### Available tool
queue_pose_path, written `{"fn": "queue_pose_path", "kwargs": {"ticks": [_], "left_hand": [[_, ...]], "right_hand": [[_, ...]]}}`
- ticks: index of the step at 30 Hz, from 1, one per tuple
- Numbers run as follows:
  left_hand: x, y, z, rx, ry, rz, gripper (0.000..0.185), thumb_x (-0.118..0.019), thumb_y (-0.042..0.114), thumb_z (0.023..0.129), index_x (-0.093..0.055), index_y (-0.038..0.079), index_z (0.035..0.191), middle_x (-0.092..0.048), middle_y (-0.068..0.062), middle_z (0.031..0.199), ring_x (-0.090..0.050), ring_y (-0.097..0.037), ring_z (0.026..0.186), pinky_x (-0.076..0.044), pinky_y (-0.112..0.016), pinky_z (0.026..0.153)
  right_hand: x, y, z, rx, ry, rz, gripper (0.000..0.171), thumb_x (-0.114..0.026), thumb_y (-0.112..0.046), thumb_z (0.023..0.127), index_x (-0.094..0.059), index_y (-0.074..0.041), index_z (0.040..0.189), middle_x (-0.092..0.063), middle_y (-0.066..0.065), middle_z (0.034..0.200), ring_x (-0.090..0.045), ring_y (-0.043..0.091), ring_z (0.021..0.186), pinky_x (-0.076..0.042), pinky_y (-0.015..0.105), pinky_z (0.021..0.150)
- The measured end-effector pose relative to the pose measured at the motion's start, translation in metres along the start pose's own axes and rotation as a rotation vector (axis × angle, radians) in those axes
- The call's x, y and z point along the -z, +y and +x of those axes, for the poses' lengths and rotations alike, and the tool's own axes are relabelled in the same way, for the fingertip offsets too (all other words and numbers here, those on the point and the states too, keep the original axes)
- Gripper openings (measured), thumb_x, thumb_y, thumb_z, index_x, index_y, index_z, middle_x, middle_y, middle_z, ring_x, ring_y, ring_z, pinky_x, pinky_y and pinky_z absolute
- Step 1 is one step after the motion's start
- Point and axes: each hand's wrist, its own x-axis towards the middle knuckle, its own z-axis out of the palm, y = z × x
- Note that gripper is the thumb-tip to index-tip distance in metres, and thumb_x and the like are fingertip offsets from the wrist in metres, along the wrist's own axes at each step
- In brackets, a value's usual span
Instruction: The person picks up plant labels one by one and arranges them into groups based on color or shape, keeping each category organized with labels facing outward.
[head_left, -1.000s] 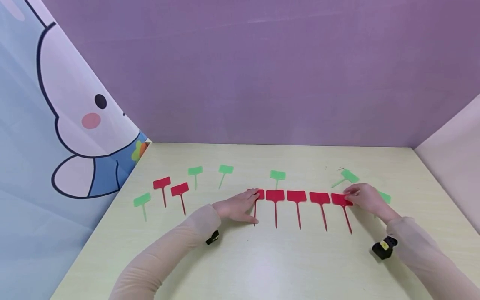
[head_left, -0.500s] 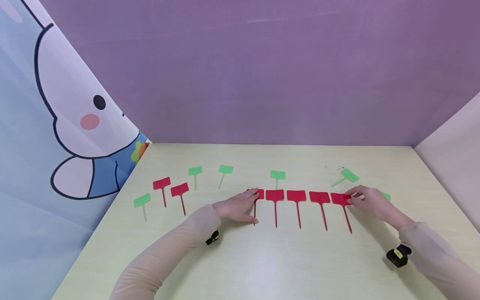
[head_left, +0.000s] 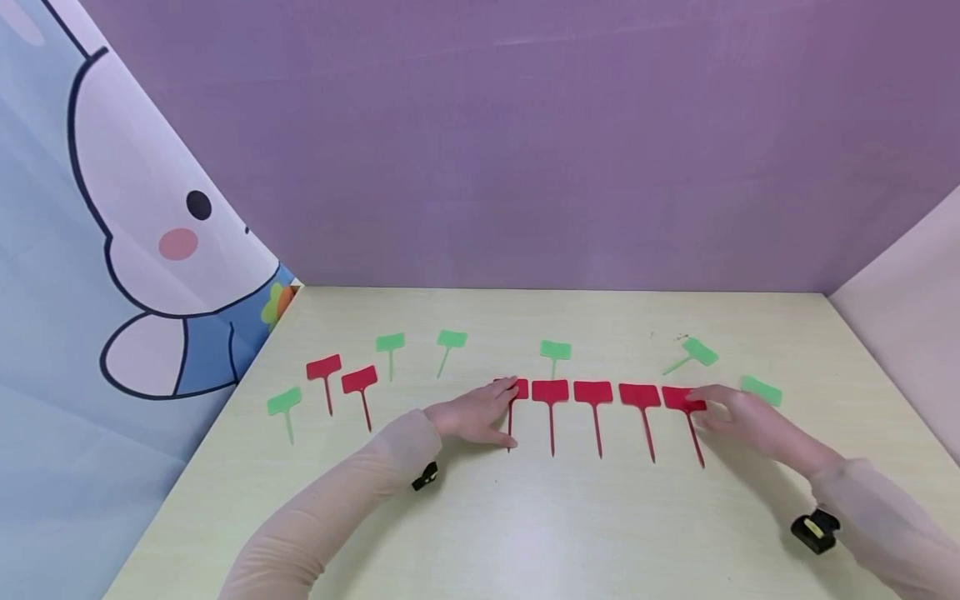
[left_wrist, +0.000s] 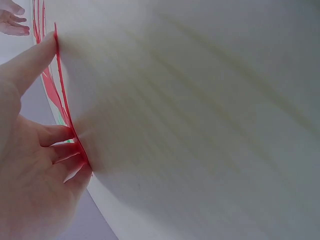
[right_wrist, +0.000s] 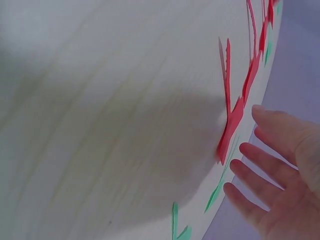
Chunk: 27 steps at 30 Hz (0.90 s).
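Several red T-shaped plant labels lie in a row across the table, stems toward the person. My left hand [head_left: 474, 416] rests on the leftmost label of the row [head_left: 522, 389], covering part of its head. In the left wrist view, the thumb touches that label's stem [left_wrist: 61, 75] near its tip and the other fingertips meet its head, all fairly straight. My right hand [head_left: 742, 418] is at the right end, fingertips overlapping the head of the last red label [head_left: 678, 399]. The right wrist view shows these fingers [right_wrist: 257, 175] loosely spread, apart from the red label [right_wrist: 231, 132].
Two more red labels, one [head_left: 323, 366] beside another [head_left: 360, 379], lie at the left. Green labels are scattered behind and around the row, including one [head_left: 283, 401] far left, one [head_left: 555, 350] behind the row and one [head_left: 762, 391] beyond my right hand. A purple backdrop [head_left: 555, 150] borders the table.
My right wrist and forearm have swung right and toward the person, and its fingers have loosened at the last red label. My left hand and the row stay put.
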Motion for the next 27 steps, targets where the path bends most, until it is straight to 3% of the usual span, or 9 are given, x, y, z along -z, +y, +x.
{"fn": "queue_pose_path", "kwargs": {"ticks": [10,21,27], "left_hand": [[0.0008,0.0011,-0.0006,0.012,-0.007,-0.011,0.086,-0.055,0.05,0.081,-0.014,0.005,0.141,-0.008,-0.006,0.148,-0.009,-0.018,0.134,-0.017,-0.029,0.107],[-0.0002,0.0008,0.0007,0.016,-0.007,-0.008,0.086,-0.055,0.051,0.08,-0.014,0.005,0.141,-0.007,-0.006,0.148,-0.008,-0.018,0.134,-0.016,-0.03,0.107],[-0.0011,0.0013,0.0008,0.019,-0.003,-0.009,0.087,-0.056,0.051,0.079,-0.014,0.006,0.141,-0.007,-0.005,0.148,-0.008,-0.018,0.134,-0.017,-0.03,0.107]], "right_hand": [[0.0,0.0016,-0.0022,0.048,-0.057,-0.03,0.062,-0.073,-0.015,0.069,-0.048,0.007,0.12,-0.053,0.024,0.116,-0.049,0.04,0.104,-0.046,0.047,0.08],[-0.0008,0.0019,-0.0029,0.051,-0.111,-0.005,0.072,-0.074,-0.019,0.068,-0.042,0.008,0.125,-0.047,0.028,0.122,-0.04,0.045,0.112,-0.043,0.048,0.083],[-0.0005,0.0032,-0.0021,0.087,-0.123,-0.002,0.071,-0.075,-0.021,0.067,-0.044,0.009,0.123,-0.044,0.031,0.123,-0.041,0.045,0.111,-0.05,0.037,0.075]]}}
